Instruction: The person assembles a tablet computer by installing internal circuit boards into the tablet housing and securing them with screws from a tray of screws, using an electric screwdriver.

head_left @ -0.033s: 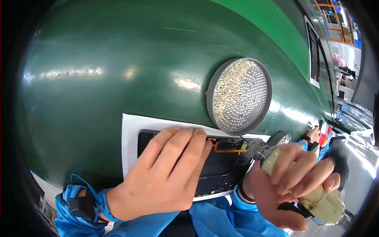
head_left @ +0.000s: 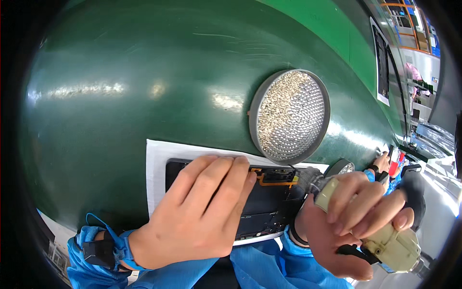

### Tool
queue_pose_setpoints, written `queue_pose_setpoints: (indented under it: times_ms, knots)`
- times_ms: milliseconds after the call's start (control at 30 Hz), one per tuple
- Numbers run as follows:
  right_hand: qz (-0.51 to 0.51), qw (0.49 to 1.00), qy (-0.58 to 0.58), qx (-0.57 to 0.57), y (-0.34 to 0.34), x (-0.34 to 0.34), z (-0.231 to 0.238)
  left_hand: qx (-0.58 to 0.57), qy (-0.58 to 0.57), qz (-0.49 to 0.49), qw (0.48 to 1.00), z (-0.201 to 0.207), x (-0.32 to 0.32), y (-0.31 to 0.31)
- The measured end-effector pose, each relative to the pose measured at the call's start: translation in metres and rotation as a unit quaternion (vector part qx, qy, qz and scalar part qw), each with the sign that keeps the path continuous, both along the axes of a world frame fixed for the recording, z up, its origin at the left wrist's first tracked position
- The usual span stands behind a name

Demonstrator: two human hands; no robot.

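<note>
My left hand [head_left: 197, 212] lies over the left part of an opened flat black electronic device [head_left: 269, 204], fingers stretched out toward its far edge. Under the palm, much of the device is hidden. An orange flat ribbon cable [head_left: 276, 181] runs along its far side. My right hand [head_left: 353, 216] is wrapped round a pale yellow-green electric screwdriver [head_left: 392, 248]. The screwdriver's thin bit points at the far edge of the device; I cannot tell whether it touches a screw. Just beyond stands a round grey dish [head_left: 326, 113] with a dimpled plate and many tiny gold-coloured screws [head_left: 276, 108].
A white sheet [head_left: 156, 168] lies under the device on the glossy green table [head_left: 144, 58]. A smaller round dish [head_left: 345, 167] sits to the right, partly behind the screwdriver. Farther right, another person's hand [head_left: 382, 163] shows. Another dark panel [head_left: 382, 62] lies at the far right.
The grey dish, the sheet and the device appear very slightly farther left in the picture, as does the screwdriver's front end. Both hands keep nearly the same pose.
</note>
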State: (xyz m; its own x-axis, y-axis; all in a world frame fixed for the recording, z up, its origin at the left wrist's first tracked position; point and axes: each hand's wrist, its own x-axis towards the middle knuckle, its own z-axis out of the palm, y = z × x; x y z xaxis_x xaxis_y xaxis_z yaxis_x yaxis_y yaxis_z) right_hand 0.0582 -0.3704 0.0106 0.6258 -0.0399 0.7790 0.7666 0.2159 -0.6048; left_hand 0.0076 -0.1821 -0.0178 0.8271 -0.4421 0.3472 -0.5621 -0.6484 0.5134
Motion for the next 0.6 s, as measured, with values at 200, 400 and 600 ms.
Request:
queue_pose_setpoints:
  times_ms: [200, 400, 600]
  knots:
    - [0.013, 0.999, 0.033, -0.017, 0.0, 0.007, -0.009, 0.0, 0.002, 0.006, 1.0, -0.003, 0.004, 0.0]
    - [0.003, 0.998, 0.055, -0.02, 0.019, 0.013, -0.014, -0.007, 0.007, 0.009, 1.0, -0.008, 0.012, 0.018]
    - [0.002, 0.999, 0.039, -0.032, 0.024, 0.015, -0.015, -0.012, 0.018, 0.004, 1.0, -0.007, 0.015, 0.021]
